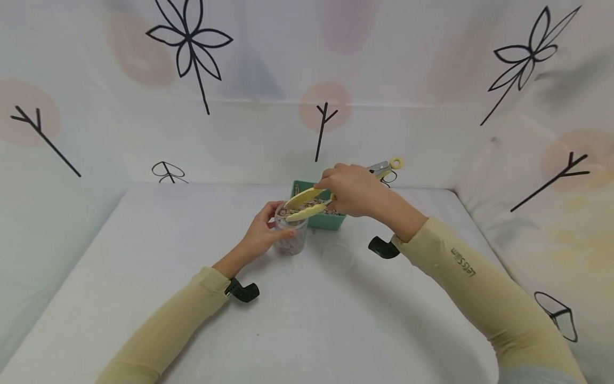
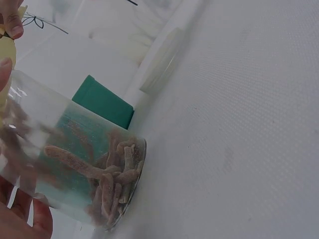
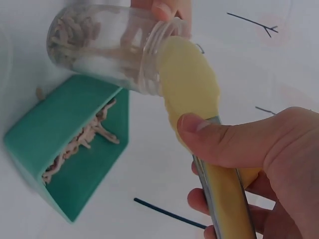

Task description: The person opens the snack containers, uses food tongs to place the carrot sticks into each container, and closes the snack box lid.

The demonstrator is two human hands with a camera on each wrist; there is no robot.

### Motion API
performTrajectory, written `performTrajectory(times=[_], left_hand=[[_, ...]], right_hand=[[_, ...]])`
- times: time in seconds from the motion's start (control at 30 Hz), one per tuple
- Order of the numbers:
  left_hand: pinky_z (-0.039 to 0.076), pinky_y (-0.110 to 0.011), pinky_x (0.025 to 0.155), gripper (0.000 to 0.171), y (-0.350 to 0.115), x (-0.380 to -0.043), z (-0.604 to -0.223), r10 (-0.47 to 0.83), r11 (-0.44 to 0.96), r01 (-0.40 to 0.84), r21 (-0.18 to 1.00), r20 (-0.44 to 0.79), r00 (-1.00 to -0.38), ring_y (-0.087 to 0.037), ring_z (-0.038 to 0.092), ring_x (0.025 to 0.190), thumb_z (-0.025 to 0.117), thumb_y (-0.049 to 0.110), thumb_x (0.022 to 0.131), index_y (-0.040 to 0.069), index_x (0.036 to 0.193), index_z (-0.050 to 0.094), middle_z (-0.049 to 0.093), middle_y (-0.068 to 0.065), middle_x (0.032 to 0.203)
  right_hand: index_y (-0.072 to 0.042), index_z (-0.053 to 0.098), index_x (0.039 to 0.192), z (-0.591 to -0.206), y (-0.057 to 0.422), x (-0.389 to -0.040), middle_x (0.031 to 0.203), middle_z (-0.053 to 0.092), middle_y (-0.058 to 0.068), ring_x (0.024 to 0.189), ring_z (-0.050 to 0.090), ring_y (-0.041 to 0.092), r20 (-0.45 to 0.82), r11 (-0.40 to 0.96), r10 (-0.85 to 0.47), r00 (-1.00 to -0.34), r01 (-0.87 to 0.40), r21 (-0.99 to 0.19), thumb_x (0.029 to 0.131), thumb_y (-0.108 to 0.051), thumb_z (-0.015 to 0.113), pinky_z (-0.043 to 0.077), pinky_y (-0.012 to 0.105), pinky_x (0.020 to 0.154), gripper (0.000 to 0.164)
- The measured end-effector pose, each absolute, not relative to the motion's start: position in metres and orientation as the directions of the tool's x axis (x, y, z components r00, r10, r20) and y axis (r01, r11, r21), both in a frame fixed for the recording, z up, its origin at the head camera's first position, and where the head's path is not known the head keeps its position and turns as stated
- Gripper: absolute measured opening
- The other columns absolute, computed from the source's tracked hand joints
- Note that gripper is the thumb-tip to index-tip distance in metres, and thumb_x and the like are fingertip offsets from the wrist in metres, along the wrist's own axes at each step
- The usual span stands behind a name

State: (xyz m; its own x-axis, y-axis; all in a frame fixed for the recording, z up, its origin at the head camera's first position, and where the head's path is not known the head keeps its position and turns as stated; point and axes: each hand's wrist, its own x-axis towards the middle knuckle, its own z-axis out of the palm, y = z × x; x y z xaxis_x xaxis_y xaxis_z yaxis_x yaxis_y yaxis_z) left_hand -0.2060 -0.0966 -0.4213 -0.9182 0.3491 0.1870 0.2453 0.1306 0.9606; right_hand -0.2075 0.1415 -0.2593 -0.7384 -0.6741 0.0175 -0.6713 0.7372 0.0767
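From here I see the left hand (image 1: 261, 234) curled round a clear jar (image 1: 291, 245), brown sticks (image 2: 107, 194) heaped at its bottom; the right hand (image 1: 355, 191) grips yellow tongs (image 1: 307, 212), 2 tips at the jar's mouth. Right of the jar lies a lid (image 1: 338, 258); behind the jar, rightward, stands a green box (image 1: 326, 221)

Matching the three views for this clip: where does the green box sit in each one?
Head: green box near the centre, behind and right of the clear jar.
Left wrist: green box left of centre, partly seen through the clear jar.
Right wrist: green box at lower left, below the clear jar.
Shared landmark: the clear jar, gripped by the left hand.
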Motion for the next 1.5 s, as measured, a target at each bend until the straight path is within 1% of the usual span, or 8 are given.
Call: performTrajectory(times=[0.17,0.33,0.47,0.6,0.83,1.03,1.23,1.5], left_hand=[[0.035,-0.051,0.109,0.074,-0.096,-0.206,-0.423,0.343,0.13,0.226,0.965,0.17,-0.924,-0.029,0.041,0.133,0.079,0.008,0.086,0.005,0.147,0.039,0.049,-0.014,0.143],[0.035,-0.049,0.11,0.074,-0.096,-0.207,-0.423,0.339,0.146,0.222,0.964,0.162,-0.927,-0.028,0.041,0.134,0.08,0.009,0.085,0.005,0.147,0.04,0.049,-0.013,0.143],[0.035,-0.05,0.11,0.072,-0.096,-0.206,-0.423,0.344,0.14,0.248,0.959,0.188,-0.92,-0.029,0.041,0.134,0.08,0.009,0.085,0.006,0.146,0.041,0.05,-0.013,0.142],[0.035,-0.051,0.11,0.071,-0.097,-0.205,-0.423,0.349,0.134,0.263,0.956,0.203,-0.915,-0.031,0.042,0.133,0.08,0.011,0.085,0.006,0.145,0.042,0.05,-0.014,0.141],[0.036,-0.05,0.11,0.072,-0.097,-0.204,-0.424,0.349,0.136,0.267,0.954,0.206,-0.914,-0.029,0.043,0.132,0.081,0.013,0.084,0.007,0.145,0.043,0.052,-0.012,0.139],[0.036,-0.05,0.109,0.072,-0.097,-0.205,-0.425,0.348,0.132,0.275,0.952,0.216,-0.912,-0.027,0.044,0.131,0.081,0.013,0.085,0.008,0.145,0.043,0.052,-0.011,0.138],[0.035,-0.051,0.109,0.072,-0.097,-0.204,-0.424,0.35,0.134,0.264,0.955,0.204,-0.914,-0.029,0.043,0.132,0.081,0.012,0.085,0.007,0.145,0.043,0.051,-0.012,0.14],[0.036,-0.05,0.109,0.072,-0.097,-0.205,-0.423,0.344,0.135,0.26,0.956,0.201,-0.917,-0.028,0.043,0.132,0.081,0.013,0.084,0.008,0.145,0.043,0.052,-0.011,0.14]], right_hand=[[-0.014,0.069,0.127,-0.258,0.144,-0.207,0.12,0.065,0.005,0.108,0.058,0.026,-0.015,0.75,-0.66,-0.751,-0.659,0.049,0.079,-0.023,0.086,0.052,0.043,0.085,0.052],[-0.011,0.064,0.135,-0.26,0.158,-0.214,0.126,0.063,0.005,0.113,0.057,0.025,-0.045,0.792,-0.61,-0.791,-0.605,-0.081,0.079,-0.029,0.086,0.052,0.044,0.085,0.062],[-0.008,0.059,0.139,-0.268,0.174,-0.227,0.129,0.062,0.007,0.109,0.06,0.025,-0.049,0.828,-0.542,-0.839,-0.523,-0.202,0.081,-0.027,0.085,0.052,0.044,0.086,0.066],[-0.006,0.057,0.14,-0.278,0.185,-0.239,0.131,0.06,0.011,0.107,0.061,0.028,-0.052,0.857,-0.478,-0.877,-0.452,-0.247,0.082,-0.024,0.084,0.052,0.047,0.088,0.067],[-0.008,0.058,0.14,-0.301,0.191,-0.258,0.135,0.057,0.014,0.112,0.057,0.031,-0.094,0.906,-0.416,-0.904,-0.404,-0.129,0.081,-0.028,0.084,0.05,0.051,0.088,0.068],[-0.007,0.058,0.14,-0.313,0.187,-0.269,0.136,0.057,0.015,0.12,0.052,0.037,-0.152,0.91,-0.411,-0.899,-0.414,-0.013,0.078,-0.026,0.086,0.049,0.054,0.091,0.07],[-0.006,0.052,0.145,-0.317,0.18,-0.278,0.142,0.05,0.017,0.128,0.046,0.041,-0.255,0.898,-0.432,-0.865,-0.44,-0.031,0.077,-0.025,0.086,0.044,0.057,0.099,0.078],[-0.009,0.052,0.146,-0.319,0.172,-0.29,0.143,0.049,0.015,0.129,0.046,0.038,-0.297,0.897,-0.436,-0.85,-0.439,-0.06,0.08,-0.025,0.085,0.041,0.056,0.103,0.076]])
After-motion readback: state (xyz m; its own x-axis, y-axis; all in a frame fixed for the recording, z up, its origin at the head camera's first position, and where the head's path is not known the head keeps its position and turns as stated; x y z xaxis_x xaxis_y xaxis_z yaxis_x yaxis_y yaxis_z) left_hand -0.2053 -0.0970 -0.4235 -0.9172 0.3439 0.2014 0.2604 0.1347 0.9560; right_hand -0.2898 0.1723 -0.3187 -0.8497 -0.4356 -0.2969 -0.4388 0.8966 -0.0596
